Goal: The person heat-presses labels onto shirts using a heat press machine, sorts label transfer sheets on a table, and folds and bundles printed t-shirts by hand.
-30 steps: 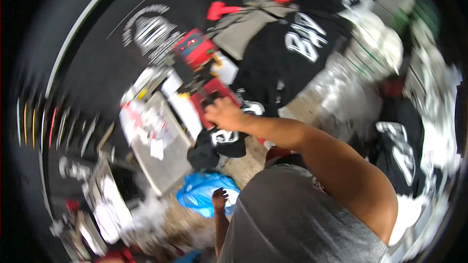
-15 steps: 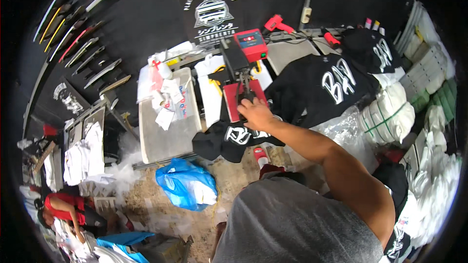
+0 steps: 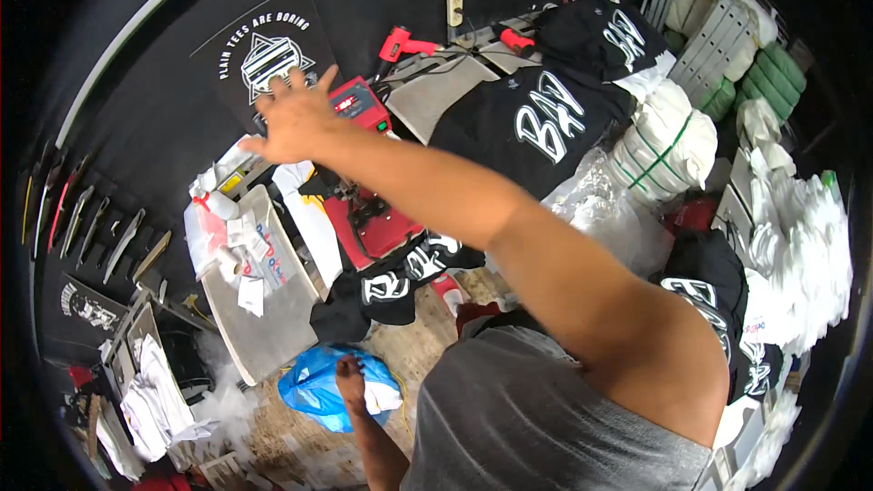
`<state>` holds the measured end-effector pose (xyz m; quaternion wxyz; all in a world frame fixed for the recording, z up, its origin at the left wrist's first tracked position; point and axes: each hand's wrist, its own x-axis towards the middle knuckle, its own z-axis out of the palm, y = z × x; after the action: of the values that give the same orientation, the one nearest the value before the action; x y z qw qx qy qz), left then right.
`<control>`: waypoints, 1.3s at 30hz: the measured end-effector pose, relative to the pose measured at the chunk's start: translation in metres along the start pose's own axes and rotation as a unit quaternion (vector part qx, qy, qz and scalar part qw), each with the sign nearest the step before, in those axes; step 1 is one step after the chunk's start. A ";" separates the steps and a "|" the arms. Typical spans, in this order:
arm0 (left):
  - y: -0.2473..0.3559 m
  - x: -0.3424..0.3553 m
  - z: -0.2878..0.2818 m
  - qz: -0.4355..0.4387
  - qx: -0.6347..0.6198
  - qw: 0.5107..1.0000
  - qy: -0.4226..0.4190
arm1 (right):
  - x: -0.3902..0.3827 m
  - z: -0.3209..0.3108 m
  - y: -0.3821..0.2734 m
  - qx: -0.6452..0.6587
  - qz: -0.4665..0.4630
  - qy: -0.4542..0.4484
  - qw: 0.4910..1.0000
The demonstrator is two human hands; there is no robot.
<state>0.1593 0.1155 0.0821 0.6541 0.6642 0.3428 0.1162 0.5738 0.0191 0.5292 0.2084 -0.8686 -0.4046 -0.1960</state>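
Observation:
My right hand (image 3: 296,118) is raised with fingers spread and holds nothing, in front of the dark wall and left of the heat press's red control box (image 3: 357,105). My forearm hides part of the press. Below it shows the press's red plate (image 3: 377,235) with black metal parts on top. A black shirt (image 3: 389,287) with white lettering hangs at the plate's near edge. My left hand (image 3: 349,378) is low, over a blue plastic bag (image 3: 314,389); its fingers look curled, and I see nothing in them.
Black shirts (image 3: 536,123) with white lettering lie on the right bench, near a red heat gun (image 3: 405,44). A grey board (image 3: 245,327) with papers and a spray bottle (image 3: 218,205) stands left. A white bundle (image 3: 668,141) tied with green cord sits at right.
My right hand has let go of the press handle and swung up and left, its fingers opening. My left hand has come into view over the blue bag. The whole view has turned.

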 end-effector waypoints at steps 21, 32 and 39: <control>0.218 0.215 0.157 -0.099 -0.063 0.993 -0.035 | 0.122 0.062 0.200 0.280 -0.103 0.081 0.951; 0.209 0.214 0.161 -0.215 -0.377 0.899 -0.067 | -0.108 0.206 0.207 0.427 0.349 -0.364 0.751; 0.236 0.245 0.155 -0.039 0.072 0.996 0.042 | -0.143 0.262 0.198 0.653 0.452 -0.292 0.534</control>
<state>0.5052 0.1629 0.2155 0.5933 0.6905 0.4030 0.0935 0.6890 -0.0494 0.1973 0.6487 -0.5676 -0.0121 0.5069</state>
